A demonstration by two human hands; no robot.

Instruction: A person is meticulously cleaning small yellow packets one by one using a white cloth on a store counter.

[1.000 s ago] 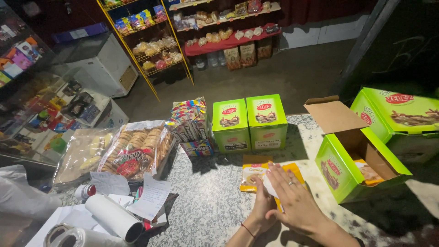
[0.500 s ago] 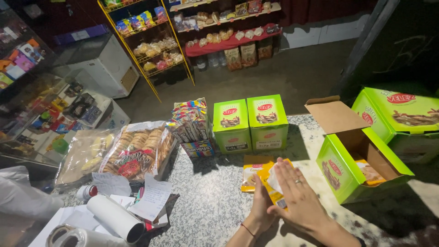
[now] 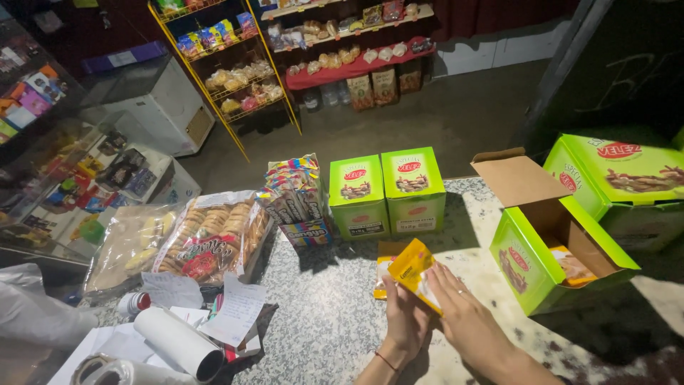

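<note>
Both hands meet low on the speckled counter point(image 3: 335, 314). The left hand point(image 3: 405, 321) cups a yellow snack packet point(image 3: 413, 274) from beneath, fingers closed on its lower edge, while the right hand point(image 3: 467, 321) lies flat across its face, fingers together, pinning it tilted so it can't slide. A second yellow packet point(image 3: 383, 274) lies just under, at nine o'clock. The open green carton point(image 3: 563, 249) gapes at three o'clock, flap up. Two closed green boxes point(image 3: 388, 189) stand at twelve, side by side.
</note>
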